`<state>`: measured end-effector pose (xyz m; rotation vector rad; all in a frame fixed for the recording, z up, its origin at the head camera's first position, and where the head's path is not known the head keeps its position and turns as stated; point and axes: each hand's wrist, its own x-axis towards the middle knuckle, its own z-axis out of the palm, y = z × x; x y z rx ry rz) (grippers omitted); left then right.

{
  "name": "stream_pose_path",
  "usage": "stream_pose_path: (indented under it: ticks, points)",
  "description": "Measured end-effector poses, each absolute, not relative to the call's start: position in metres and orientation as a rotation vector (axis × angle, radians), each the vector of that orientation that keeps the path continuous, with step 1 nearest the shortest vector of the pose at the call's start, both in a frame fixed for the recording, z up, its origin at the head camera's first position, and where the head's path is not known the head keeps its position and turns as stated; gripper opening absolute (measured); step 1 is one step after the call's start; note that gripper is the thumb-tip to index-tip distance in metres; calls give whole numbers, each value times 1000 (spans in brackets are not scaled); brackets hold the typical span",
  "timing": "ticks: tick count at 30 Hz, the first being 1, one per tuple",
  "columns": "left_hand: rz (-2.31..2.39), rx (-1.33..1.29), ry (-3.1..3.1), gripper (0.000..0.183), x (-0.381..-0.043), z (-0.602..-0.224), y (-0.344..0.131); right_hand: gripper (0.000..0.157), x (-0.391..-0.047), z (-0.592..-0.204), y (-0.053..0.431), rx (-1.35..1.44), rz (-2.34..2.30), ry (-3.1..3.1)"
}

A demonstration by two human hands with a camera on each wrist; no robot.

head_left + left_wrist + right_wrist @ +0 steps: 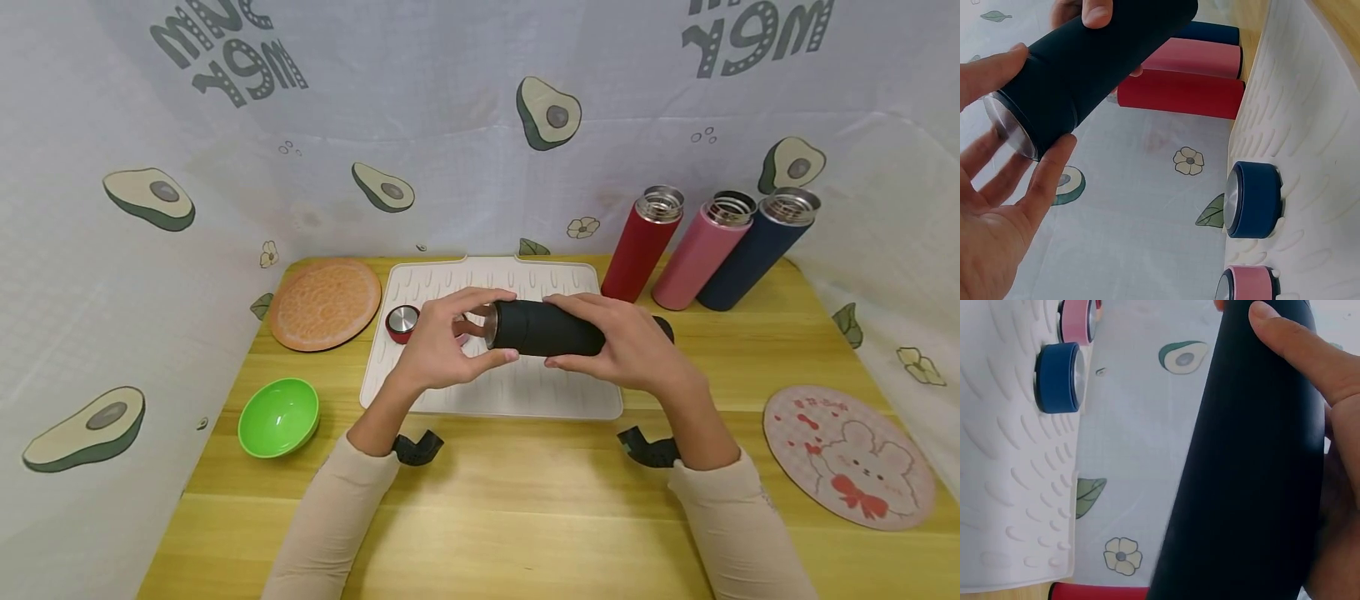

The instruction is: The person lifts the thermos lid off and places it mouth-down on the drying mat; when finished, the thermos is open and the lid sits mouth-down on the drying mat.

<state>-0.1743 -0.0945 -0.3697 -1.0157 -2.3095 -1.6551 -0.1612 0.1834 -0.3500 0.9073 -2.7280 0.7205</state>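
A black thermos bottle is held level above a white draining mat, its lid end pointing left. My right hand grips the bottle's body, thumb on the near side. At the other end my left hand grips the black lid between thumb and fingertips; the lid sits on the bottle, with a silver disc on its end. Below on the mat stand a red lid, a blue lid and a pink lid, the last two largely behind my left hand in the head view.
Lidless red, pink and navy thermos bottles stand at the back right. A green bowl and a round orange mat are on the left. A round rabbit-print mat lies on the right. A patterned curtain hangs behind.
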Motion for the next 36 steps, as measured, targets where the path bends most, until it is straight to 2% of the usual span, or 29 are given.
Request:
stream_pose_path:
  ticks: [9,14,17,23,30,36]
  points:
    - [-1702,-710,-2400,36,-177,-371,-98,81,-160,-351,173,943,565,-2506]
    - [-1705,-629,-2469,48,-176,-368,-99,81,-159,-351,171,938,540,-2523]
    - [-1750,-724,-2488,56,-176,-367,-100,80,-158,-351,172,903,529,-2577]
    - [-1798,-1088,-2389,75,-177,-365,-101,78,-156,-350,174,802,570,-2716]
    - [-1848,-1165,-2359,64,-178,-364,-103,73,-158,-351,177,869,574,-2746]
    - [-1843,-1121,-2390,64,-178,-364,-106,74,-158,-350,177,895,593,-2722]
